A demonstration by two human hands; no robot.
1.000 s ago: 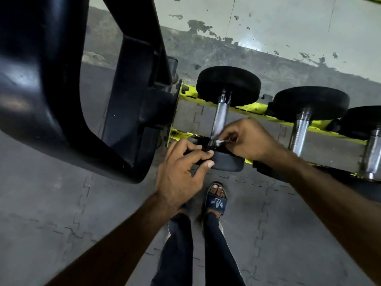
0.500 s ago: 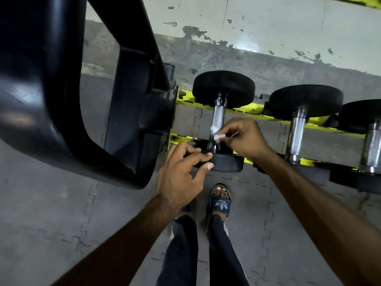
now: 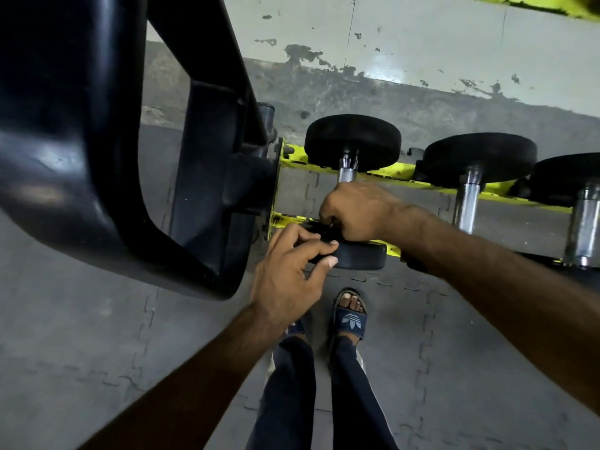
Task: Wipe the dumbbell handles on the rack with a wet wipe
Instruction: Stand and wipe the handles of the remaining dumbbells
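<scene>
The leftmost dumbbell point(image 3: 352, 142) lies across the yellow rack point(image 3: 396, 173), with black rubber ends and a chrome handle point(image 3: 346, 173). My right hand point(image 3: 357, 211) is curled round the lower part of that handle; the wet wipe is hidden inside the fist. My left hand point(image 3: 290, 274) grips the rim of the dumbbell's near black end point(image 3: 360, 254), thumb underneath and fingers over the top. A second dumbbell point(image 3: 477, 157) with a chrome handle point(image 3: 466, 203) lies to the right, and a third dumbbell point(image 3: 581, 203) sits at the right edge.
A big black machine frame point(image 3: 97, 141) fills the left side, close to the rack's end. Grey interlocking floor mats point(image 3: 97, 336) lie below. My legs and a sandalled foot point(image 3: 350, 316) stand just before the rack. A stained wall point(image 3: 422, 43) runs behind.
My right hand has closed fully round the handle's lower part, and the white wipe that showed at my fingertips is now hidden. My left hand keeps its hold on the near end.
</scene>
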